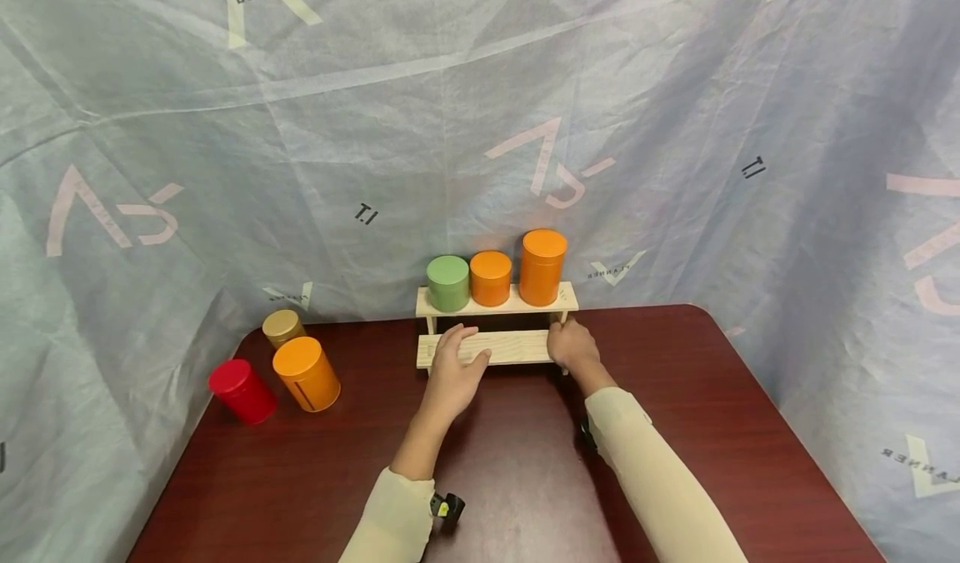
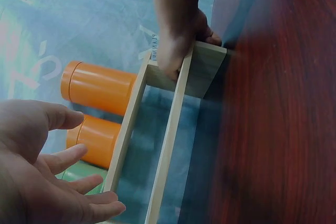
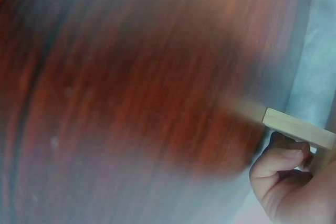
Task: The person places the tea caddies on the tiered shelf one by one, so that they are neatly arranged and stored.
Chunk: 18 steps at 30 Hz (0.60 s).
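A two-tier wooden rack (image 1: 517, 347) stands at the back of the table. On its upper board stand a green tin (image 1: 448, 286), a short orange tin (image 1: 491, 281) and a tall orange tin (image 1: 542, 273). My right hand (image 1: 573, 346) grips the right end of the lower board, fingers curled at the wood in the right wrist view. My left hand (image 1: 453, 376), fingers spread and thumb apart, is at the left half of the lower board and overlaps it in the head view. Nothing is held in the left hand.
To the left on the dark red table (image 1: 510, 480) stand a red tin (image 1: 243, 392), an orange tin (image 1: 307, 376) and a small gold tin (image 1: 282, 327). A grey printed cloth (image 1: 420, 155) hangs right behind the rack and along the table's sides.
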{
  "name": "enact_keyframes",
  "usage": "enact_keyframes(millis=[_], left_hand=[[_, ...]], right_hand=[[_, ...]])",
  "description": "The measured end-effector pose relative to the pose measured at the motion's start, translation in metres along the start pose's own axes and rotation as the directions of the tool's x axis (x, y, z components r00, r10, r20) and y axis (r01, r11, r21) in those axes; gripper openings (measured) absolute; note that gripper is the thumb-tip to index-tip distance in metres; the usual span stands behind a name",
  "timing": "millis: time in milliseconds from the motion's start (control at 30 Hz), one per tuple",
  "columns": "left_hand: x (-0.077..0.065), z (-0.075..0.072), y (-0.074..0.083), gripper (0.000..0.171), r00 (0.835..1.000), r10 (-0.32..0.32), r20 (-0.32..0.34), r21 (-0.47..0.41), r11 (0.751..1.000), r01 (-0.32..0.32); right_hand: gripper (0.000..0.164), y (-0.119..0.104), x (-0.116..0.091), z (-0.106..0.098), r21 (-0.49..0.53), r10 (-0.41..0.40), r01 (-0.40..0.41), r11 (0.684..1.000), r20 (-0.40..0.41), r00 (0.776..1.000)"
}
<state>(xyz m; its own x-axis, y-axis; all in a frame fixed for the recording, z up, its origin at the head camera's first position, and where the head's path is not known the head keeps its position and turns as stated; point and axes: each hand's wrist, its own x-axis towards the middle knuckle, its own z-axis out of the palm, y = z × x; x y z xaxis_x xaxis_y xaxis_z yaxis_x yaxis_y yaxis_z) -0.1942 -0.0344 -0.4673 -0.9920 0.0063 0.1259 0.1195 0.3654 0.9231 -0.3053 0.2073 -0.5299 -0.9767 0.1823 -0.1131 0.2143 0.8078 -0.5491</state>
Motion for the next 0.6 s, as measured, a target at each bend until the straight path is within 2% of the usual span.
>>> enact_keyframes(millis=[400,600], left_hand=[[-0.007,-0.021,-0.005,0.049,0.998,0.005,-0.062,0.047,0.999,-0.002],[-0.010,-0.030,-0.010,0.048,0.998,0.010,-0.065,0.063,0.998,-0.006]], right_hand=[[0.055,0.000,0.000,-0.001,-0.002,-0.003,0.003,1.000,0.006,1.000],[0.055,0.001,-0.001,0.000,0.001,-0.001,0.001,1.000,0.010,1.000]])
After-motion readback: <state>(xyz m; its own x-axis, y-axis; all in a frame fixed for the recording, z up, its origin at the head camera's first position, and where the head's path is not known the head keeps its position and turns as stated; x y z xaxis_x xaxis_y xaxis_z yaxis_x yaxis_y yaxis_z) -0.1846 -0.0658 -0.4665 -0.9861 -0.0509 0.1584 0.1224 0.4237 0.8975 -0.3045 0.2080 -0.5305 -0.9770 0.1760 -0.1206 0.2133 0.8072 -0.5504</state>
